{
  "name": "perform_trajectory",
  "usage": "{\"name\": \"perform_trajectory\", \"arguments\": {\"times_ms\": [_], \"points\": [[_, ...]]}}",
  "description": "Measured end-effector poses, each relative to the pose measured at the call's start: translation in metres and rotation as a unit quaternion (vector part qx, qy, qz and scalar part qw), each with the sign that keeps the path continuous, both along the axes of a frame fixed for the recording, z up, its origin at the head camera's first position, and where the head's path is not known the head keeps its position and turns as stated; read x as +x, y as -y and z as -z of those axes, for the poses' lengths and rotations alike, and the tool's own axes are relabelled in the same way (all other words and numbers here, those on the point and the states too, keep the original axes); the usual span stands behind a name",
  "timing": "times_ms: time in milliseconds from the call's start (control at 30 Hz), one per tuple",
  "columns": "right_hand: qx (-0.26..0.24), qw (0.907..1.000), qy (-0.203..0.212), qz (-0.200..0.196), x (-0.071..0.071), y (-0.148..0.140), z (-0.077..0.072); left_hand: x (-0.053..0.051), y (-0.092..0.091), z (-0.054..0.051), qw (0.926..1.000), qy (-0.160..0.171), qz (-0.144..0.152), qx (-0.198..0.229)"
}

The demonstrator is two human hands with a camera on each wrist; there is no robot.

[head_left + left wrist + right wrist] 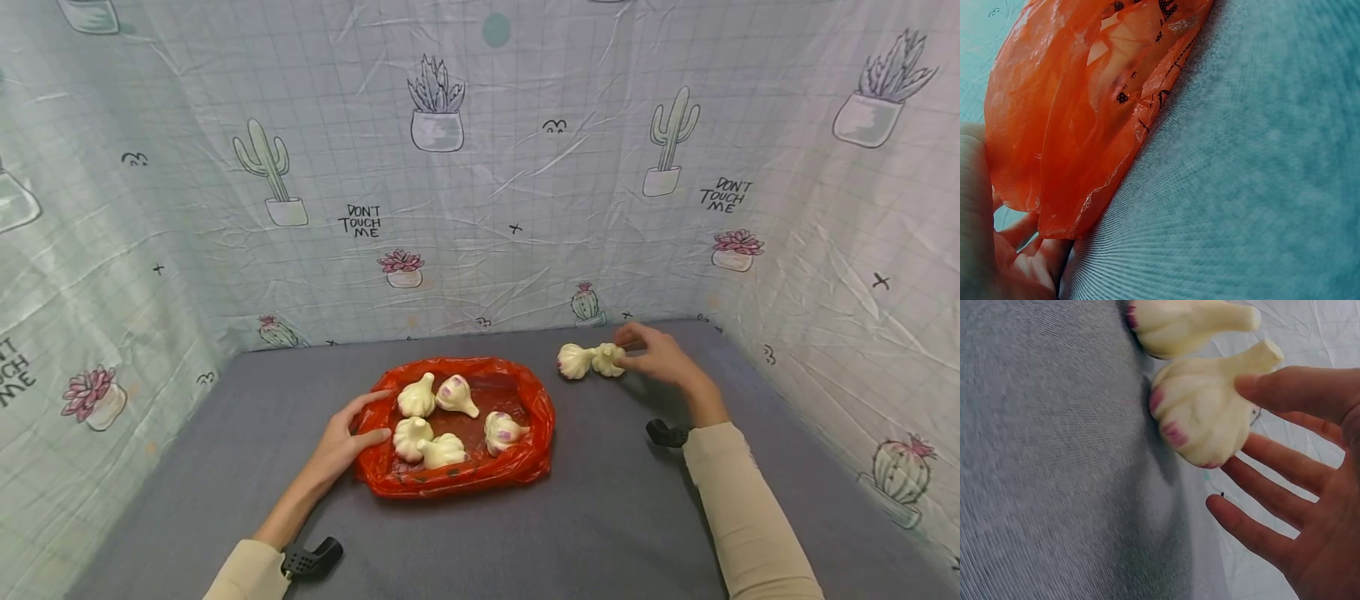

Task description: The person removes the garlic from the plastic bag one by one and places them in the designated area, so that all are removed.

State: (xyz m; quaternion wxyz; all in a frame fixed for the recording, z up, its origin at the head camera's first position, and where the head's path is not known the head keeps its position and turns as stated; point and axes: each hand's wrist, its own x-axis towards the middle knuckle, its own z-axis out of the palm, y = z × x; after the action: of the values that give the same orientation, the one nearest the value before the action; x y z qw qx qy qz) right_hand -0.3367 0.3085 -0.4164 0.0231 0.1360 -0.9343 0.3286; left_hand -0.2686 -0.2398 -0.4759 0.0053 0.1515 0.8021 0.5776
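At the left end of an open red plastic bag (536, 467), my left hand (341, 437) rests with thumb and fingers spread against the rim. Several garlic bulbs (416, 397) lie inside the bag. To its right, two more sit side by side on the table. My right hand (660, 357) is at the nearer one to it, a garlic bulb (1200, 412) with purple patches. In the right wrist view its thumb overlaps the stem, and its other fingers extend loosely beyond the bulb. The neighbouring garlic bulb (1182, 325) stands apart from the hand.
A grey cloth (600, 517) covers the table. Behind it and on both sides hangs a pale curtain (495, 192) printed with potted cacti; the back one meets the table just beyond the two loose bulbs.
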Motion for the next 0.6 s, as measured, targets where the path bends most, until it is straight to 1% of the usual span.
{"name": "perform_trajectory", "arguments": {"times_ms": [100,267,400,600], "points": [[0.011,0.9999,-0.002,0.0,-0.001,0.003,0.001,0.0,0.0,-0.001,1.0,-0.001,0.003,0.002],[0.032,0.9992,-0.021,-0.006,-0.002,0.007,0.005,0.001,0.0,-0.002,1.0,0.002,0.001,0.002],[0.033,0.999,-0.028,-0.012,-0.002,0.007,0.009,0.002,0.0,-0.002,1.0,0.009,-0.004,-0.002],[0.027,0.9992,-0.025,-0.012,-0.002,0.003,0.011,0.002,0.0,-0.001,1.0,0.006,-0.003,-0.001]]}}
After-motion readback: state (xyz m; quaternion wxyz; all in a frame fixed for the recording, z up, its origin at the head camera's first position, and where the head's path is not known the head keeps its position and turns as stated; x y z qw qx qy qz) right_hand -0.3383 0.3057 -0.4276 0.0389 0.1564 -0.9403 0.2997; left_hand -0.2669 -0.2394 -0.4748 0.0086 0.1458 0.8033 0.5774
